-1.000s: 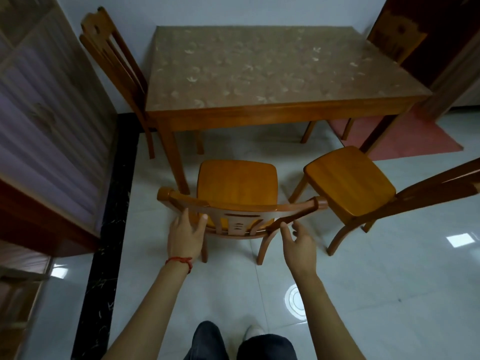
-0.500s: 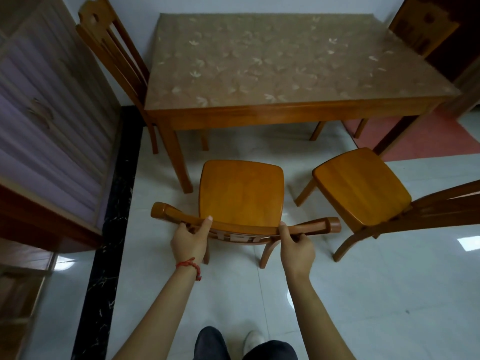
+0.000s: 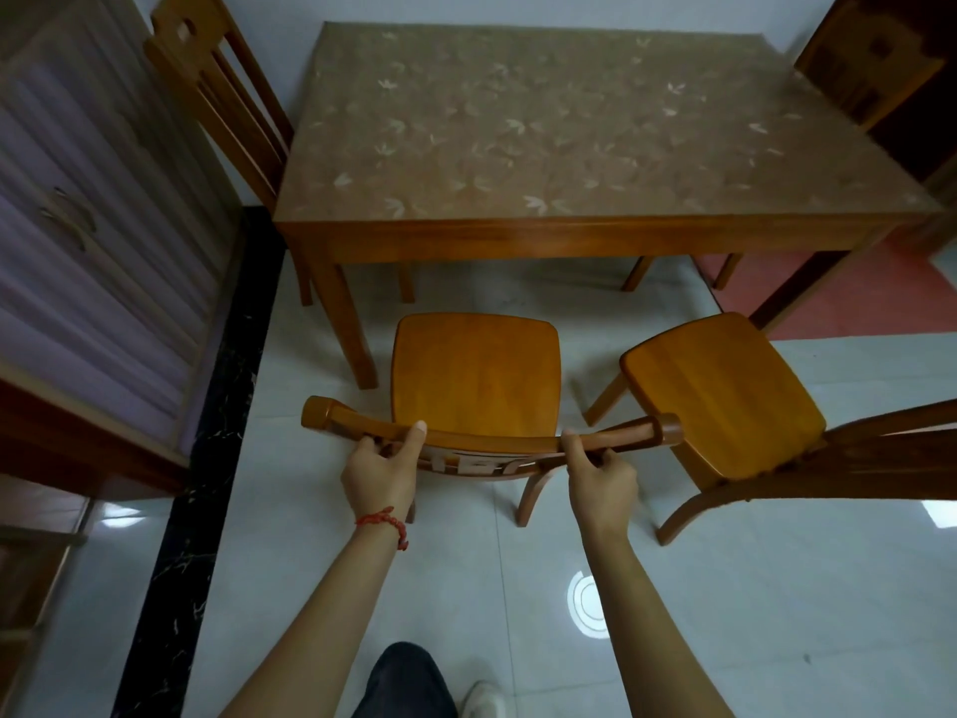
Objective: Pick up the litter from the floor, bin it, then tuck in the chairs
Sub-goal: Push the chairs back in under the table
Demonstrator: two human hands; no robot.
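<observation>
A wooden chair (image 3: 476, 375) with an orange seat stands in front of the table (image 3: 569, 235), pulled out from its near edge. My left hand (image 3: 383, 471), with a red cord at the wrist, grips the left part of the chair's curved top rail. My right hand (image 3: 600, 476) grips the same rail near its right end. A second wooden chair (image 3: 725, 401) stands at an angle to the right, also out from the table. No litter shows on the floor.
A third chair (image 3: 217, 90) sits at the table's left end and a fourth (image 3: 870, 70) at the far right corner. A cabinet (image 3: 88, 241) lines the left wall beside a black floor strip. A red mat (image 3: 849, 298) lies beyond the table's right leg.
My hands went from hovering open behind the chair to closing on its top rail. The view has moved closer to the table and chair.
</observation>
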